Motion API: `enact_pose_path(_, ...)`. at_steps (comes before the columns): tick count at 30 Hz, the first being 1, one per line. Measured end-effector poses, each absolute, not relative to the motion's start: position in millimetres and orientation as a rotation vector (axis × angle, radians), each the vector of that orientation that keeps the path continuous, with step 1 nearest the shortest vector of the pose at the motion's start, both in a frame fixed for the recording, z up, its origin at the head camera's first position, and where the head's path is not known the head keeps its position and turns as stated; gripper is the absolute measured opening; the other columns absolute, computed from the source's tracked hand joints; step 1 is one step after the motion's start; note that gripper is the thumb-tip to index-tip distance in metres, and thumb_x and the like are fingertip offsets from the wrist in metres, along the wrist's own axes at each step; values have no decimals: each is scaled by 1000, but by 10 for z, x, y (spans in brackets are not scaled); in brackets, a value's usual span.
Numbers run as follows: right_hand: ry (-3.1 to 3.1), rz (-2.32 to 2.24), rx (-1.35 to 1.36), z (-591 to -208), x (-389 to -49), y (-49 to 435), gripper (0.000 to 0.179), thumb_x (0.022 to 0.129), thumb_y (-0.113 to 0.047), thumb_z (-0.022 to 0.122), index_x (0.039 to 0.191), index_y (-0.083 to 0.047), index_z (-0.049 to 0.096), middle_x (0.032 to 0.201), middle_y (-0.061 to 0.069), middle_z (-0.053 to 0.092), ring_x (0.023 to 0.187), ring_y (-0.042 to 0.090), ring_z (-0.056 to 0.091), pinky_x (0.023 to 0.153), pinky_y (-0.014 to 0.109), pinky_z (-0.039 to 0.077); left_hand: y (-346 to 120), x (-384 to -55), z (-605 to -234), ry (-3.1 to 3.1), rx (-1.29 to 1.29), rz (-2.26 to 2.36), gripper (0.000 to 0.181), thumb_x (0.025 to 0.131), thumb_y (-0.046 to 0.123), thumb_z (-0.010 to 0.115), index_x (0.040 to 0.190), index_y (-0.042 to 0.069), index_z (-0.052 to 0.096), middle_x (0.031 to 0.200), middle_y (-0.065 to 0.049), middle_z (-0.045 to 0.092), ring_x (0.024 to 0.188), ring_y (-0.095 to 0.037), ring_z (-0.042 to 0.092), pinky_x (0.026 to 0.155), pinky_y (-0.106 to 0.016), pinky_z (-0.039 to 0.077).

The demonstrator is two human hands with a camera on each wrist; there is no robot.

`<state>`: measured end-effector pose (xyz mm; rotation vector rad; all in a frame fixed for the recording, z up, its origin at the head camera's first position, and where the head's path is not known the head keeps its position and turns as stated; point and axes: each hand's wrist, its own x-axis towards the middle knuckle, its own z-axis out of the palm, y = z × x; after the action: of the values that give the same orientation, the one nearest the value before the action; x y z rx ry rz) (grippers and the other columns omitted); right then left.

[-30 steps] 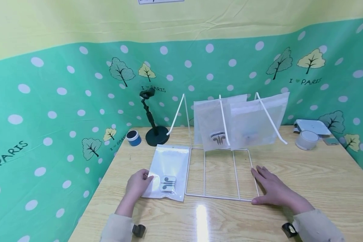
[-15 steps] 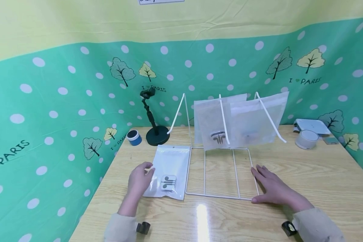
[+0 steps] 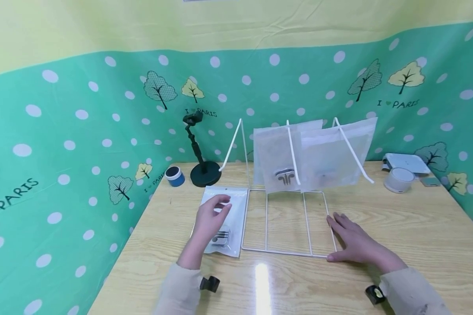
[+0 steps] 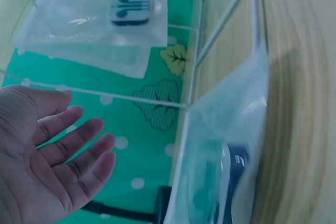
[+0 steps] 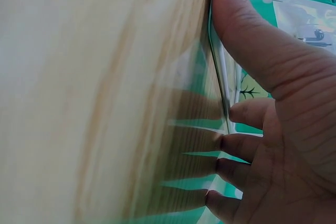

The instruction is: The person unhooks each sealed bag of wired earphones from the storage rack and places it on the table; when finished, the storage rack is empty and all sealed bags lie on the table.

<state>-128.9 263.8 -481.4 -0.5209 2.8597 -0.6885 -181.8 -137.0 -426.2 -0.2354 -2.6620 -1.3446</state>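
Note:
My left hand [image 3: 210, 221] hovers over a flat zip bag [image 3: 238, 205] on the table, fingers loosely bent with nothing between them. Inside that bag is a small clear case of earphones [image 3: 222, 236], partly covered by the hand. To its right stands a white wire rack [image 3: 284, 252] with upward prongs. One translucent zip bag [image 3: 271, 151] with an earphone case hangs at the rack's middle prong, and another zip bag [image 3: 327, 155] at the right prong. My right hand [image 3: 352, 243] rests by the rack's right base wire, thumb at the front corner, fingers spread.
A black stand [image 3: 205, 173] and a blue jar [image 3: 174, 176] are at the back left of the wooden table [image 3: 402, 227]. A white round container [image 3: 400, 180] and a white flat device [image 3: 407, 163] stand at the back right. A patterned curtain hangs behind.
The left hand has left the lying bag's left edge, lifting and moving right and away over the bag. My right hand stays at the rack's corner.

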Motion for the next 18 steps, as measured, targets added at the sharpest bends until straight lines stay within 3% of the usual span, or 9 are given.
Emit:
enact_pose_path(9,2849,-672,-507,-4804,-1296,2625,115,67,-61,79,146,8,34,150,37,23,136,57,18,104,71,22,-1048,-1966,-4239,-2647,-369,-1427,31,96,23,63,125,12,63,118,-1,66,101,-15,63,82,-33,54)
enact_pose_path(18,2848,-668,-505,-4802,-1304,2622,115,67,-60,79,147,8,33,150,37,23,136,58,18,104,71,22,-807,-2058,-4229,-2581,-496,-1493,37,96,14,62,131,5,56,118,-11,65,102,-21,63,78,-34,55)
